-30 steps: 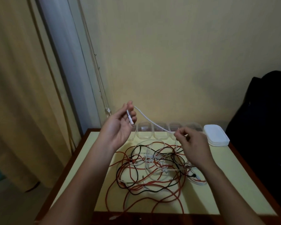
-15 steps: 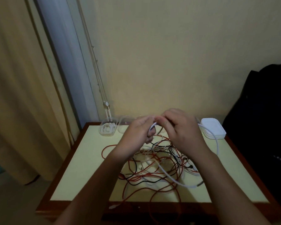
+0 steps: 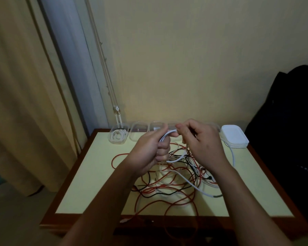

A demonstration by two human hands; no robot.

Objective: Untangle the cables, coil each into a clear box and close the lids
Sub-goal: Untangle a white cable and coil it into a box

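Note:
A white cable point(image 3: 190, 182) is looped round the fingers of my left hand point(image 3: 149, 153), which grips the coil above the table. My right hand point(image 3: 203, 144) pinches the same cable at the top of the loop, close against the left hand. The cable's free length trails down over a tangle of red, black and white cables point(image 3: 169, 181) and curves off to the right. Clear boxes stand in a row at the table's back edge; the leftmost box point(image 3: 118, 136) holds a coiled white cable, and an empty box point(image 3: 138, 133) stands beside it.
A stack of white lids point(image 3: 234, 137) sits at the back right of the yellow table point(image 3: 89, 183). A red cable hangs over the front edge. A curtain hangs at the left, a dark bag stands at the right, and cords hang down the wall behind the boxes.
My hands came together from apart. The white cable that stretched between them is now wound in a loop round my left fingers, and its free end lies across the tangle.

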